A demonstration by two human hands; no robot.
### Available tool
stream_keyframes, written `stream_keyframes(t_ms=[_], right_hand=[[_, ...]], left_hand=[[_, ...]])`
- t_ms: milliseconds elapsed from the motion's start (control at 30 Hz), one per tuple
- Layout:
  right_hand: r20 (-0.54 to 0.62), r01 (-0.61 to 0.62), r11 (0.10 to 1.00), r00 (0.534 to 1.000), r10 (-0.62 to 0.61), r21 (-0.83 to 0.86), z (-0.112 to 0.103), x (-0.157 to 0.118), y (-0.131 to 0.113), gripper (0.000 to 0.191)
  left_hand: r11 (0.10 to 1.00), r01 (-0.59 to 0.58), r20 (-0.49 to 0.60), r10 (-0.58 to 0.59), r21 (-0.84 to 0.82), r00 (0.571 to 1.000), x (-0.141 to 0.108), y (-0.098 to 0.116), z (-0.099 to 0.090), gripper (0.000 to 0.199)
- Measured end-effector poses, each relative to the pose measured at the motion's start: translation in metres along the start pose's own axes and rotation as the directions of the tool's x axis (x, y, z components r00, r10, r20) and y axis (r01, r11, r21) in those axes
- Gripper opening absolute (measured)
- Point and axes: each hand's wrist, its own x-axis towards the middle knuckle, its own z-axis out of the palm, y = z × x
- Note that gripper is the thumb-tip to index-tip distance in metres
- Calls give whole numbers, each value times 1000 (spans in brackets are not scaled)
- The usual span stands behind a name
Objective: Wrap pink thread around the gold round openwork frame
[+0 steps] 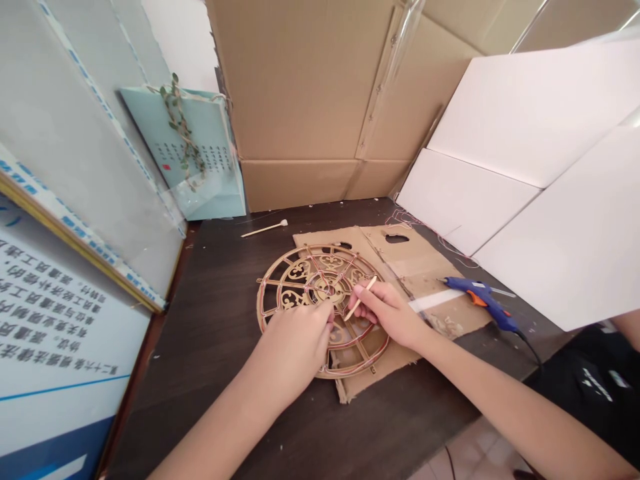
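Note:
A round, openwork wooden wheel [367,361] with spokes, scrolled cut-outs and red and white wire along its rings lies partly on a cardboard sheet [420,263]. My right hand [387,310] pinches a thin wooden stick [361,298] and holds it slantwise over the wheel, its lower tip near the hub. My left hand [300,337] is closed over the near-left part of the wheel, with its fingertips turned down close to the stick's lower end. Whatever those fingertips grip is hidden behind the hand.
A blue glue gun [483,300] with an orange trigger rests at the cardboard's right edge. A white-tipped stick [265,229] lies on the dark table [215,300]. Cardboard walls [310,100] and white boxes [540,120] stand behind. Part of another person [595,380] shows at right.

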Motion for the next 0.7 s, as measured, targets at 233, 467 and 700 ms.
stream_keyframes(t_ms=[233,467,700], right_hand=[[-34,-4,999,999,5,49,2,-1,-4,67],[-69,130,972,987,-146,-197,3,-4,-5,54],[-81,200,922,968,-238,-331,2,-6,-11,43]], left_hand=[[1000,-5,-2,5,-9,1000,-1,1,-2,15],[1000,-14,-16,13,-7,1000,-1,1,-2,16],[1000,10,1,-10,-17,1000,-1,1,-2,17]])
